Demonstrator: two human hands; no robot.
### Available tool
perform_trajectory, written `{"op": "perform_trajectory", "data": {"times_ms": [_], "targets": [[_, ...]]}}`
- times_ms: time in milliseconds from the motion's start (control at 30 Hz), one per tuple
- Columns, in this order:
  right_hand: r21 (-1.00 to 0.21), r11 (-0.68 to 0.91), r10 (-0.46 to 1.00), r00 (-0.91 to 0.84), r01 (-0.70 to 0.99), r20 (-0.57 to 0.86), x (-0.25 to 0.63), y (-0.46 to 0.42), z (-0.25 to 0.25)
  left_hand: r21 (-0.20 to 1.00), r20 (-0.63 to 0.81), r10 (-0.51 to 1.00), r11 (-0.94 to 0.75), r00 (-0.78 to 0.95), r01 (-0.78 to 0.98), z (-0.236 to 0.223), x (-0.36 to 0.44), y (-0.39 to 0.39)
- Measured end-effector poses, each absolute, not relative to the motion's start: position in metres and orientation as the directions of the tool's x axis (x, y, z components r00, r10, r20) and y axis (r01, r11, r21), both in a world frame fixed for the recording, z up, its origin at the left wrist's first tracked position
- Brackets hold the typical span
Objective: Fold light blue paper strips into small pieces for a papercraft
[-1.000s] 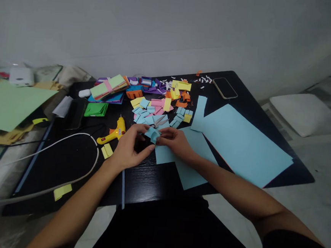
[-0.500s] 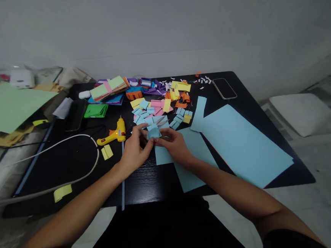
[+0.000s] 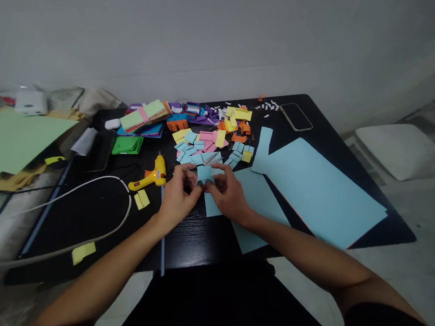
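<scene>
A small piece of light blue paper [image 3: 203, 173] is held up between my two hands over the table. My left hand [image 3: 178, 192] pinches its left side with thumb and fingers. From the right, my right hand [image 3: 230, 195] grips the other side, fingers curled around the edge. The fingertips hide the lower part of the piece. Just beyond it lies a pile of small folded light blue papers [image 3: 188, 154]. Under my right hand and forearm rest light blue sheets [image 3: 259, 206]. A yellow glue gun [image 3: 155, 174] lies left of my left hand.
Bigger light blue sheets [image 3: 324, 191] cover the table's right side, near a phone [image 3: 296, 117]. Bundled coloured papers [image 3: 146, 115] and green folded paper [image 3: 127, 145] sit at the back left. A white cable [image 3: 128, 203] loops across the left. Yellow paper [image 3: 141, 199] lies beside the glue gun.
The light blue piece has been turned between my fingers and now shows a flatter face. My right hand's fingers have lifted and curled more around its right side.
</scene>
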State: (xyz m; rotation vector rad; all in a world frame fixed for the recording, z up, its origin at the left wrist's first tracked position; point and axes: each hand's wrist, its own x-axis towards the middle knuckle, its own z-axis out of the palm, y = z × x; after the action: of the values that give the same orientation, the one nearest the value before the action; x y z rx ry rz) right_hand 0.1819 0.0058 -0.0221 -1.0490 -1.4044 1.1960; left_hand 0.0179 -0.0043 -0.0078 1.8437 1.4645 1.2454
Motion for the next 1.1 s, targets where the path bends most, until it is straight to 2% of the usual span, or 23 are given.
{"op": "perform_trajectory", "data": {"times_ms": [100,233,400,567,800,1000,1100], "targets": [[-0.990,0.138,0.978,-0.162,0.008,0.135,0.182,0.006,-0.024,0.814,0.330,0.944,-0.298,0.025,0.499,-0.007,0.018,-0.005],[-0.991,0.085,0.979,-0.176,-0.099,0.101,0.182,0.008,-0.027,0.822,0.282,0.959,-0.260,0.036,0.506,-0.004,0.016,-0.005],[-0.988,0.033,0.978,-0.198,-0.151,0.063,0.183,0.010,-0.027,0.809,0.337,0.936,-0.341,0.098,0.479,0.000,0.013,-0.004],[-0.993,0.079,0.970,-0.221,-0.088,0.097,0.186,0.012,-0.030,0.771,0.345,0.929,-0.361,0.132,0.525,0.003,0.011,-0.004],[-0.989,0.085,0.977,-0.184,-0.120,0.106,0.183,0.014,-0.032,0.711,0.319,0.945,-0.293,0.077,0.639,0.005,0.011,-0.003],[-0.989,0.145,0.978,-0.157,0.021,0.140,0.183,0.013,-0.029,0.791,0.266,0.961,-0.265,0.081,0.552,0.006,0.014,-0.005],[-0.994,0.107,0.981,-0.165,0.037,0.100,0.185,0.016,-0.028,0.845,0.230,0.968,-0.250,0.102,0.474,0.005,0.015,-0.005]]}}
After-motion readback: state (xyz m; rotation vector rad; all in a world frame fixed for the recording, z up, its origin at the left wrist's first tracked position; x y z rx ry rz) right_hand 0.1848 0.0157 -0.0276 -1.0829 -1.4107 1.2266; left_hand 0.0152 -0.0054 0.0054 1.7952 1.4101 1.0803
